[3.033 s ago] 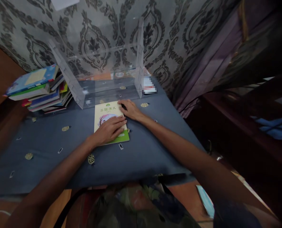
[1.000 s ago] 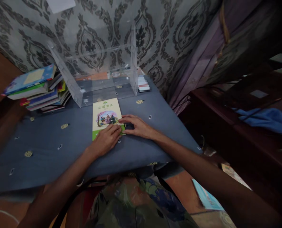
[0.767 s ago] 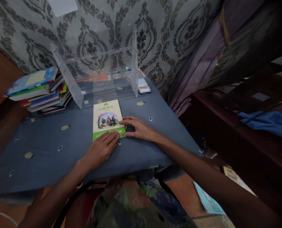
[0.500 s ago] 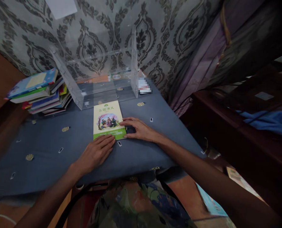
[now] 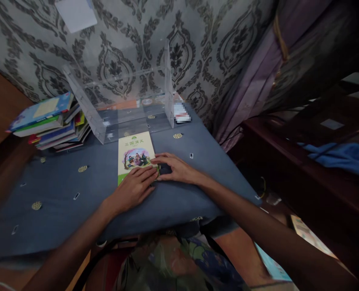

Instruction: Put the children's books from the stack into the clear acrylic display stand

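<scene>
A cream book with a green lower band and a picture of seated figures lies closed and flat on the blue tablecloth. Across its lower part rests my left hand, palm down with fingers stretched out, hiding much of the green band. My right hand is curved at the book's right edge, its fingertips touching the cover's side and the thumb near the lower right corner. A gap shows between that thumb and the fingers. The left fingertips come close to the right thumb.
Behind the book stands a clear plastic rack. A stack of several books is on the left, and a blurred white packet sits beyond the rack's right side. A dark red cabinet with a blue cloth borders the table's right.
My left hand has slid right and slightly up across the cover, towards my right hand. My right hand stays by the book's edge. The whole view has shifted slightly.
</scene>
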`<state>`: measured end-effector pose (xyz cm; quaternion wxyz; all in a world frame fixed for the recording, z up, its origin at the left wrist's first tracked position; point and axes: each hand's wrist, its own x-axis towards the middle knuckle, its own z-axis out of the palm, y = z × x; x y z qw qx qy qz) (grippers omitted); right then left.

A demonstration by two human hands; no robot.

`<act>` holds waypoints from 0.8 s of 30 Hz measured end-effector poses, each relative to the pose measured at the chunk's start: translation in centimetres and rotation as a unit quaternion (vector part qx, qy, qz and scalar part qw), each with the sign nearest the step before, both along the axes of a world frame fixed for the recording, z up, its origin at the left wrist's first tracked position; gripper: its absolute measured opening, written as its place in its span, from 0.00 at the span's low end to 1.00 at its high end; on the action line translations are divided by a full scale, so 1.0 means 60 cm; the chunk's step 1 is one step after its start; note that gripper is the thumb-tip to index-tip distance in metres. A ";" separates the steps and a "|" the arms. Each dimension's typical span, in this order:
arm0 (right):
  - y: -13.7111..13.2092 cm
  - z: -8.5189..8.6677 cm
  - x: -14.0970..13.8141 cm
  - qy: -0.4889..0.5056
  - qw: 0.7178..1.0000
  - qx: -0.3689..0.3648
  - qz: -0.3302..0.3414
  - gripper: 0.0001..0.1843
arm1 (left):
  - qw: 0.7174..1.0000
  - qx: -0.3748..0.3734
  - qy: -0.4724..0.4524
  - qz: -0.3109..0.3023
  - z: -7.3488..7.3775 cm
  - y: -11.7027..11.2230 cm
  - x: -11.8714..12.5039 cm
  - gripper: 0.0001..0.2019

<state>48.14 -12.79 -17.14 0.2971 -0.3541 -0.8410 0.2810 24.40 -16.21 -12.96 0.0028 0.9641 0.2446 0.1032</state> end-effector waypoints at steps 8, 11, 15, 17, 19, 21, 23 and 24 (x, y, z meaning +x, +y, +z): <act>-0.009 0.014 0.003 -0.039 0.999 0.025 -0.002 0.29 | 0.996 -0.043 -0.072 0.030 -0.008 -0.016 -0.052 0.17; -0.027 0.033 -0.013 -0.069 0.996 0.061 0.001 0.23 | 0.991 -0.023 -0.113 0.063 -0.020 0.003 -0.059 0.18; -0.051 0.048 -0.052 -0.110 0.990 0.082 0.032 0.22 | 0.985 -0.013 -0.145 0.093 -0.041 0.030 -0.064 0.21; -0.050 0.048 -0.072 -0.135 0.987 0.081 0.041 0.25 | 0.983 -0.019 -0.146 0.113 -0.052 0.040 -0.065 0.22; -0.036 0.045 -0.089 -0.162 0.983 0.075 0.045 0.27 | 0.981 -0.026 -0.134 0.141 -0.061 0.047 -0.068 0.24; -0.009 0.041 -0.102 -0.184 0.980 0.066 0.037 0.27 | 0.979 -0.034 -0.114 0.167 -0.067 0.053 -0.071 0.27; 0.026 0.040 -0.112 -0.200 0.978 0.055 0.012 0.28 | 0.977 -0.048 -0.092 0.187 -0.070 0.059 -0.075 0.31; 0.044 0.040 -0.117 -0.207 0.977 0.052 -0.004 0.28 | 0.976 -0.056 -0.083 0.194 -0.071 0.062 -0.077 0.32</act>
